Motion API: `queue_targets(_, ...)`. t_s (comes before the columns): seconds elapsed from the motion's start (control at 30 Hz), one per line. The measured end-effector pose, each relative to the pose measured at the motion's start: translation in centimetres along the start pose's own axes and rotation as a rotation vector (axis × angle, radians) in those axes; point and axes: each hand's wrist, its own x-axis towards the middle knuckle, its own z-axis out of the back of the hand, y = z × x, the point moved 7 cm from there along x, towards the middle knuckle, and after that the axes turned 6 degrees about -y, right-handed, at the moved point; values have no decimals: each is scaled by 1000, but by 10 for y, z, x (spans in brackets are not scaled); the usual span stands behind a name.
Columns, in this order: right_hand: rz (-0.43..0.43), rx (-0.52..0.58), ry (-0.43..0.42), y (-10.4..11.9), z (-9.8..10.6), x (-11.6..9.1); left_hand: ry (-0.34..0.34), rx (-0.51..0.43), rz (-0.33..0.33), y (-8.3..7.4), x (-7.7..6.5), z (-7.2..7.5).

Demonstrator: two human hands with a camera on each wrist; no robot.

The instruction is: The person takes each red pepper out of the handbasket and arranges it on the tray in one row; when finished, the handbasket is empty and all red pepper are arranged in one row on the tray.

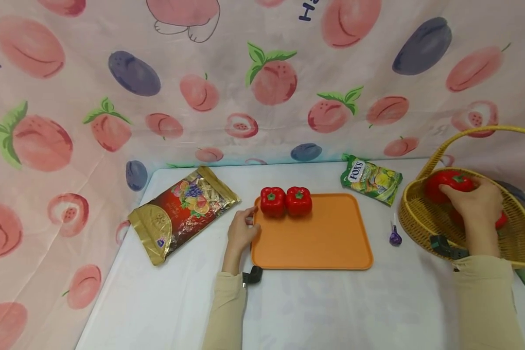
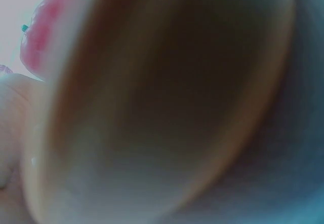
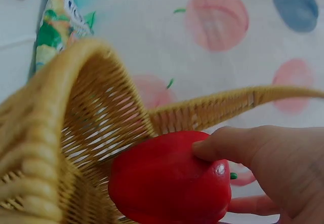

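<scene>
In the head view my right hand grips a red bell pepper inside the yellow wicker basket. The right wrist view shows the thumb pressed on this pepper, its green stem toward the palm. Another red pepper lies lower in the basket, partly hidden by the hand. My left hand holds the left edge of the orange tray, thumb over the rim. Two red bell peppers, a left one and a right one, sit side by side at the tray's upper left.
A red and gold candy bag lies left of the tray. Behind and right of the tray is a green Fox's candy bag. A purple lollipop lies between tray and basket. A fruit-print cloth hangs behind the white table.
</scene>
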Motion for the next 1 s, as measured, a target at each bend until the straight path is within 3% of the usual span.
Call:
queue_targets(0.3, 112, 75, -19, 38, 12, -36, 10, -2, 1, -2, 1, 0)
queue_targets(0.53, 227, 140, -10, 65, 1, -59, 12, 8, 15, 1, 0, -1)
queue_targets(0.73, 441, 164, 36, 96, -22, -88, 2, 4, 1, 0, 0, 1)
queue_targets(1.0, 628, 197, 218, 123, -82, -115, -1, 2, -8, -1, -1, 1)
